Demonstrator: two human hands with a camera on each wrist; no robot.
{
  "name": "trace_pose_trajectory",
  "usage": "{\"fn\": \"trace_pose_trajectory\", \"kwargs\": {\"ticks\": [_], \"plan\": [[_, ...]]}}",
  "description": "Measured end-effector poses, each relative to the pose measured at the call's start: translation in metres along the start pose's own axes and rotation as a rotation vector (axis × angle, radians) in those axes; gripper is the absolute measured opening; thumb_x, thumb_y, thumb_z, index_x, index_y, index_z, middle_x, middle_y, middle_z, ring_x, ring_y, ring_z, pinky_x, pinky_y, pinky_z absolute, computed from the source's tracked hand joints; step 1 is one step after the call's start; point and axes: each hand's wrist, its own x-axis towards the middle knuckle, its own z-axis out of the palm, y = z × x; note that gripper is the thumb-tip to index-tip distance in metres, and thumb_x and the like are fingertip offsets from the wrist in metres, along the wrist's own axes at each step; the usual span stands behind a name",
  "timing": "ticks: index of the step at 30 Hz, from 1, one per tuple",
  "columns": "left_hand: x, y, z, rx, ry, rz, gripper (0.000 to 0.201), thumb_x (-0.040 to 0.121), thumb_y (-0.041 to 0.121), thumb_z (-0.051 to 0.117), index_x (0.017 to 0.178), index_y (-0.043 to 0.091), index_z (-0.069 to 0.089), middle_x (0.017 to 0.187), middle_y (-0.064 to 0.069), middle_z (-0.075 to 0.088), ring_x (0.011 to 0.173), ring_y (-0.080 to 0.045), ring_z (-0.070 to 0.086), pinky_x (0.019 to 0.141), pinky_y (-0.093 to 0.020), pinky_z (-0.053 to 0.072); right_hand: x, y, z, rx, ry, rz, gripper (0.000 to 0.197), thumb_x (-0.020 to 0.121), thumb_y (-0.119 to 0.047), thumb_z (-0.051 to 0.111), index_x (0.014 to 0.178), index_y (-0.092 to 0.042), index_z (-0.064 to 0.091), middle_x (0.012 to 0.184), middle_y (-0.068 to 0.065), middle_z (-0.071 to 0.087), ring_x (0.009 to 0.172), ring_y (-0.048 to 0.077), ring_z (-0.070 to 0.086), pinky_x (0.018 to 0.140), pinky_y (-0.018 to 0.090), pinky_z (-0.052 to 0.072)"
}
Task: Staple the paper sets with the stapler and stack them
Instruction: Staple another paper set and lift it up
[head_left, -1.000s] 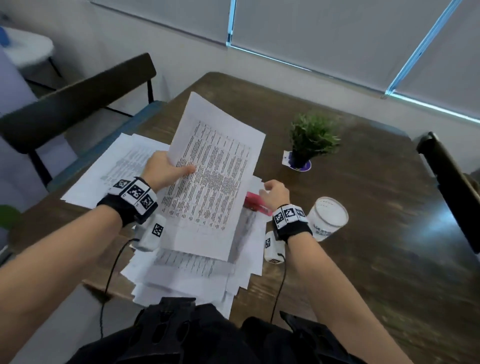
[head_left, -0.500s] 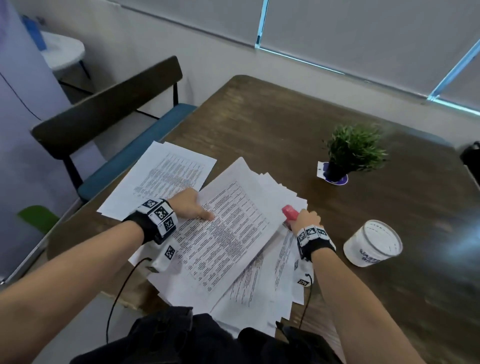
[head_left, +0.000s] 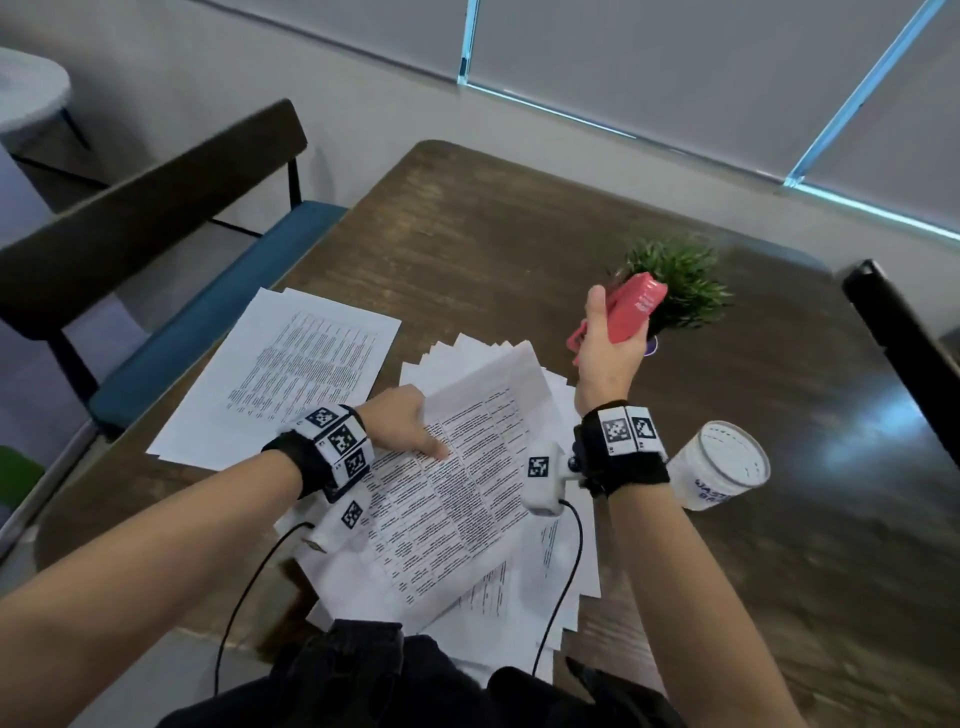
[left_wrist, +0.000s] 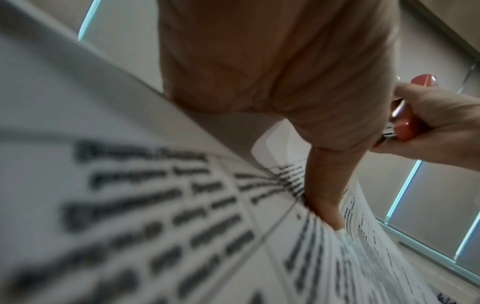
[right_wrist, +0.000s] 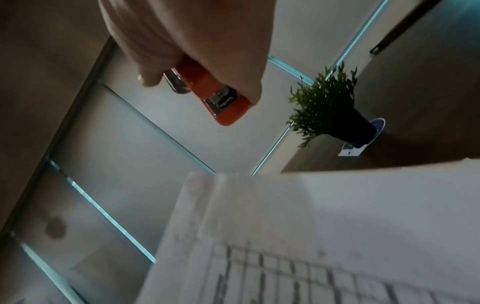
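Observation:
A printed paper set (head_left: 457, 488) lies on top of a loose pile of sheets (head_left: 566, 566) at the table's near edge. My left hand (head_left: 402, 423) holds this set at its left edge, thumb (left_wrist: 324, 191) on the printed face and the other fingers hidden beneath. My right hand (head_left: 605, 348) is raised above the table and grips the red stapler (head_left: 631, 309), which also shows as the stapler (right_wrist: 215, 96) in the right wrist view with its metal mouth facing down. A separate paper set (head_left: 291, 374) lies flat to the left.
A small potted plant (head_left: 680, 280) stands just behind the raised stapler. A white cup (head_left: 722, 465) sits to the right of my right wrist. Dark chairs stand at the left (head_left: 150, 218) and right (head_left: 904, 332). The wooden table (head_left: 467, 228) stretches beyond the papers.
My right hand has lifted the stapler off the pile, up and to the right. The left hand's paper set came down from upright to lying on the pile.

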Motion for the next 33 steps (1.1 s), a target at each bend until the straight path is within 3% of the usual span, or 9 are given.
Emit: {"fn": "trace_pose_trajectory", "kwargs": {"ticks": [3,7,10,15,20,22,27,31,33], "plan": [[0.000,0.002,0.000,-0.013,0.002,0.034,0.048,0.075,0.027,0.084,0.048,0.017,0.044,0.036,0.013,0.045,0.036,0.001,0.045,0.040,-0.012,0.031,-0.009,0.017,0.006,0.002,-0.035,0.012,0.035,0.092,-0.032,0.063,0.122,-0.018,0.053,0.078,-0.003,0.058,0.061,0.009,0.053,0.056,0.026,0.043],[0.000,0.003,-0.001,-0.019,-0.004,0.083,0.046,0.073,0.032,0.084,0.051,0.018,0.046,0.046,0.010,0.047,0.044,-0.006,0.046,0.040,-0.012,0.032,-0.019,0.030,0.011,-0.085,-0.045,0.010,0.042,0.095,-0.032,0.060,0.124,-0.002,0.054,0.079,-0.001,0.062,0.063,0.004,0.058,0.065,0.023,0.050],[0.002,0.001,-0.001,-0.035,-0.025,0.101,0.042,0.072,0.033,0.084,0.054,0.018,0.049,0.050,0.008,0.050,0.046,-0.004,0.048,0.040,-0.011,0.033,-0.023,0.028,0.014,-0.107,-0.039,0.000,0.033,0.097,-0.031,0.057,0.111,-0.001,0.060,0.075,-0.001,0.061,0.061,0.001,0.058,0.056,0.013,0.045],[0.004,-0.002,0.000,-0.051,-0.052,0.126,0.032,0.071,0.033,0.085,0.064,0.016,0.059,0.065,0.000,0.063,0.063,-0.014,0.062,0.058,-0.021,0.048,-0.024,0.029,0.024,-0.075,-0.056,0.042,0.038,0.090,-0.040,0.061,0.104,-0.005,0.063,0.081,0.008,0.064,0.072,0.019,0.062,0.066,0.030,0.053],[0.006,-0.005,0.000,-0.061,-0.050,0.125,0.037,0.071,0.032,0.086,0.058,0.016,0.054,0.054,0.006,0.058,0.050,-0.005,0.055,0.045,-0.012,0.040,-0.022,0.027,0.030,-0.070,-0.012,0.042,0.024,0.094,-0.035,0.060,0.087,-0.012,0.062,0.070,0.005,0.060,0.069,0.022,0.058,0.068,0.035,0.049],[0.005,-0.004,0.000,-0.062,-0.044,0.123,0.044,0.072,0.030,0.085,0.052,0.017,0.048,0.038,0.011,0.050,0.038,0.003,0.048,0.039,-0.010,0.033,-0.021,0.027,0.032,-0.053,0.024,0.055,0.022,0.094,-0.034,0.062,0.082,-0.015,0.061,0.068,0.001,0.059,0.069,0.023,0.056,0.067,0.036,0.049],[0.004,-0.004,0.000,-0.041,-0.065,0.152,0.063,0.071,0.035,0.085,0.041,0.019,0.032,0.028,0.012,0.032,0.027,-0.002,0.030,0.038,-0.017,0.021,-0.022,0.031,0.036,-0.092,0.108,0.005,0.023,0.089,-0.037,0.067,0.075,-0.019,0.062,0.064,-0.003,0.058,0.063,0.018,0.054,0.058,0.028,0.047],[0.009,-0.009,0.001,-0.031,-0.118,0.148,0.062,0.075,0.032,0.082,0.040,0.022,0.031,0.028,0.013,0.030,0.027,-0.001,0.028,0.039,-0.018,0.019,-0.013,0.036,0.031,-0.174,0.032,0.094,0.019,0.090,-0.039,0.065,0.082,-0.021,0.065,0.075,-0.002,0.065,0.073,0.018,0.061,0.070,0.032,0.051],[0.012,-0.016,-0.001,-0.024,-0.143,0.134,0.048,0.083,0.026,0.076,0.049,0.017,0.043,0.037,0.014,0.042,0.037,-0.001,0.042,0.043,-0.017,0.030,-0.007,0.036,0.026,-0.333,-0.019,0.147,0.027,0.088,-0.043,0.065,0.097,-0.018,0.065,0.089,0.000,0.068,0.084,0.019,0.064,0.076,0.030,0.049]]}}
